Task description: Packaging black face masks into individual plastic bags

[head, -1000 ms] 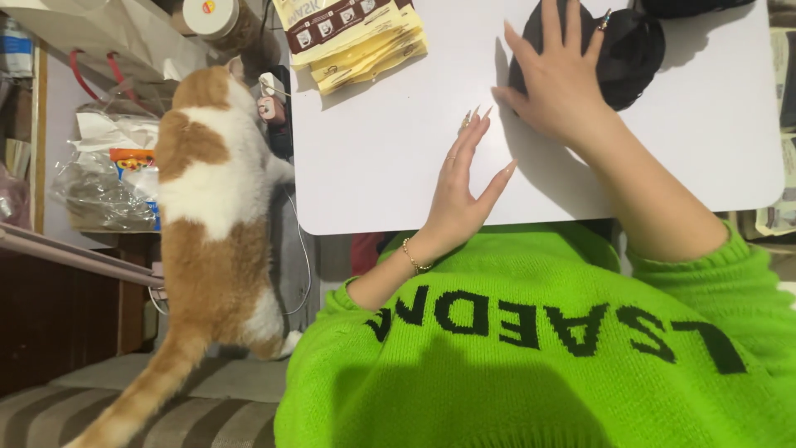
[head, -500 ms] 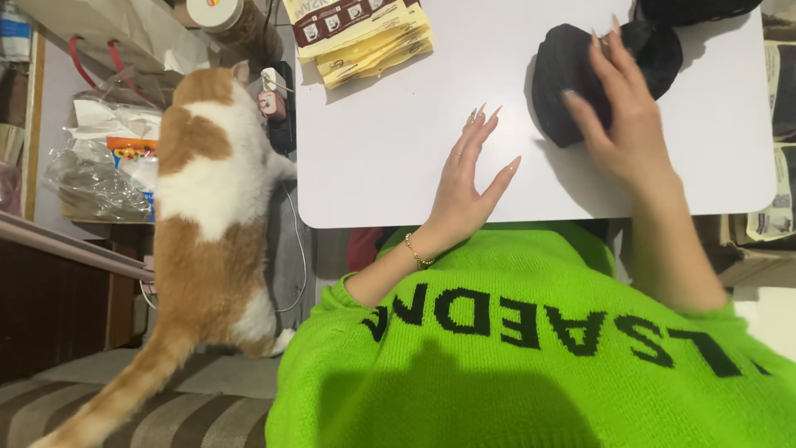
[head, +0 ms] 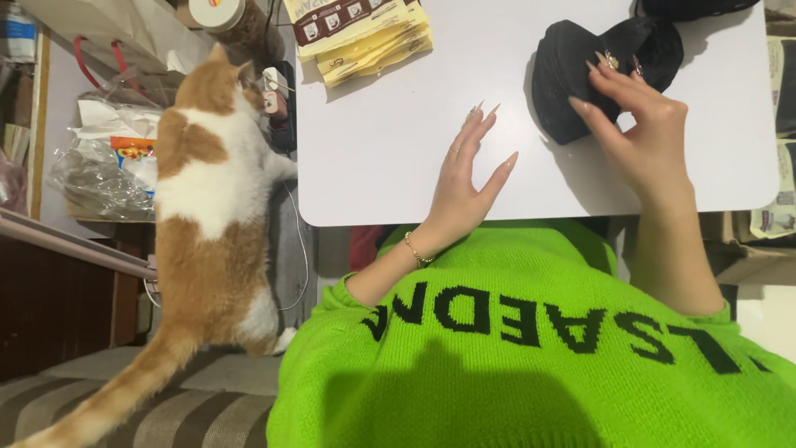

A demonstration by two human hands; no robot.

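Black soft fabric item point(head: 572, 79), rounded and crumpled with a small gold ornament, lies at the far right of the smooth white table point(head: 390, 141). Right hand point(head: 643, 137) rests on it, long-nailed fingers point(head: 590, 112) loosely curled over the cloth, not gripping it. Left hand point(head: 468, 178) lies flat on the tabletop, fingers spread, holding nothing. Yellow paper packets point(head: 361, 37) far left. Fluffy orange-white cat point(head: 211, 195) stands against the table edge.

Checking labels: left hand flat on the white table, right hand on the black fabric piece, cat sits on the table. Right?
Not quite. The head view shows the cat beside the table, not on it. Left hand lies flat; right hand is on the black fabric piece.
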